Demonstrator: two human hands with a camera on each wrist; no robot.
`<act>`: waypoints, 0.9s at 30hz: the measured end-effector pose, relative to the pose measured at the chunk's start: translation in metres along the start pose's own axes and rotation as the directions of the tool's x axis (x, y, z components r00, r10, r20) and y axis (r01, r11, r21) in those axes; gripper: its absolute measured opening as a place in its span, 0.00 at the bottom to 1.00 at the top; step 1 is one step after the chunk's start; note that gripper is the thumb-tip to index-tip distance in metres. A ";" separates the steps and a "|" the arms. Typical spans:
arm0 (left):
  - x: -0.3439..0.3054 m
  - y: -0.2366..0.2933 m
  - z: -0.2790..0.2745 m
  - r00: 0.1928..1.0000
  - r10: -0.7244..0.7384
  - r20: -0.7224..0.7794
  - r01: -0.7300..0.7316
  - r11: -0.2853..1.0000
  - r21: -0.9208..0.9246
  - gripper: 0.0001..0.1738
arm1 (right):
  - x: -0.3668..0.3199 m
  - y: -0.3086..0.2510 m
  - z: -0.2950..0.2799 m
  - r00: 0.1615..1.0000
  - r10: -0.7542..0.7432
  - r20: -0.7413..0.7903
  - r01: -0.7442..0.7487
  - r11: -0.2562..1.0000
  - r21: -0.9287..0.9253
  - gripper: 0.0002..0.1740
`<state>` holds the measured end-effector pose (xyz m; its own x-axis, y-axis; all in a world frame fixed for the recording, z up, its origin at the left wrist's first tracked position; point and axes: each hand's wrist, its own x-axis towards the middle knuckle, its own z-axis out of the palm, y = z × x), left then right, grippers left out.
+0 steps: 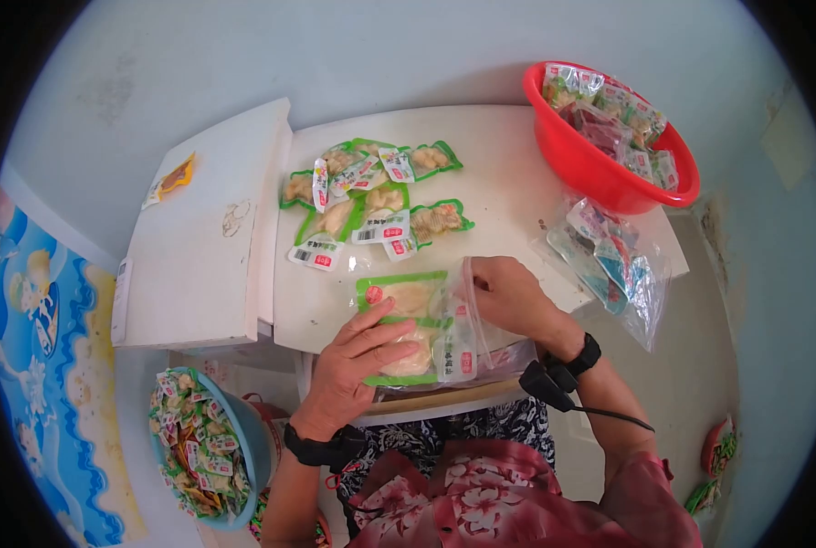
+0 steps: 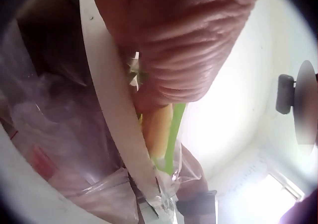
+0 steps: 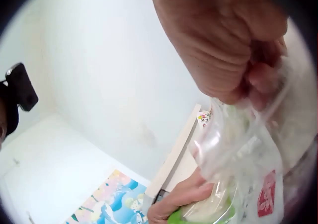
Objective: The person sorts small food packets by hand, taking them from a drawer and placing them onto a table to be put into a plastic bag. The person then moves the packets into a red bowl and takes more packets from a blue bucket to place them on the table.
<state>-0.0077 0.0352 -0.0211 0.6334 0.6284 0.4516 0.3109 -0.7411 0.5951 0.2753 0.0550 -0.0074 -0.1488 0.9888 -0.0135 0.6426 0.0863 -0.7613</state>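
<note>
A clear plastic bag [image 1: 481, 310] lies at the table's front edge around two green-edged food packets [image 1: 412, 297]. My left hand [image 1: 357, 361] rests on the packets with its fingers spread and fairly straight. My right hand [image 1: 515, 297] pinches the bag's edge on the right side. In the right wrist view, curled fingers of the right hand [image 3: 223, 45] hold the clear film [image 3: 218, 144], and the left hand [image 3: 181, 199] lies beyond. The left wrist view shows the left palm [image 2: 174, 45] over a green-edged packet [image 2: 161, 134].
Several green packets [image 1: 335, 219] lie at the table's back left. A red basin [image 1: 554, 137] of packets stands back right, with a bag of blue packets [image 1: 600, 256] before it. A white box [image 1: 207, 256] stands left, a blue basin [image 1: 257, 438] below. Clear bags [image 2: 74, 129] lie under the table edge.
</note>
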 end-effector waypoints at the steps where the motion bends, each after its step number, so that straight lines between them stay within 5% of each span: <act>1: -0.001 -0.001 0.000 1.000 -0.010 -0.010 0.010 1.000 -0.019 0.33 | -0.002 -0.003 -0.002 0.998 0.066 0.025 -0.069 0.984 0.166 0.14; 5: -0.004 -0.002 0.006 0.998 -0.043 -0.053 0.041 0.999 -0.035 0.28 | -0.005 0.003 0.004 0.976 0.216 0.000 -0.154 0.693 0.705 0.11; 11: 0.000 0.003 0.007 0.999 0.012 -0.033 -0.009 0.996 0.092 0.27 | -0.011 0.007 0.012 0.971 0.240 -0.003 -0.123 0.511 0.851 0.09; 14: 0.003 0.008 0.005 1.000 0.015 -0.004 -0.013 0.974 0.225 0.30 | -0.012 0.011 0.014 0.976 0.214 -0.027 -0.093 0.531 0.842 0.10; 20: 0.014 0.019 0.005 0.999 -0.045 -0.028 0.052 0.886 0.461 0.34 | -0.021 0.004 0.001 0.973 0.215 -0.090 -0.086 0.691 0.718 0.08; 23: 0.016 0.019 0.017 0.996 -0.080 -0.044 0.091 0.829 0.552 0.33 | -0.030 0.009 -0.004 0.920 0.236 -0.312 -0.006 0.806 0.592 0.05; 26: 0.018 0.016 0.029 0.991 -0.072 -0.109 0.120 0.837 0.533 0.31 | -0.046 0.001 0.004 0.787 -0.089 -0.610 0.202 0.972 0.118 0.07; 27: 0.019 0.015 0.032 0.989 -0.063 -0.136 0.125 0.850 0.512 0.30 | -0.052 -0.002 0.004 0.756 -0.288 -0.587 0.282 0.954 -0.105 0.09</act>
<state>0.0320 0.0287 -0.0250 0.5100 0.7003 0.4994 0.7063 -0.6723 0.2214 0.2786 0.0025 -0.0078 0.1438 0.7945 0.5900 0.6498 0.3739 -0.6618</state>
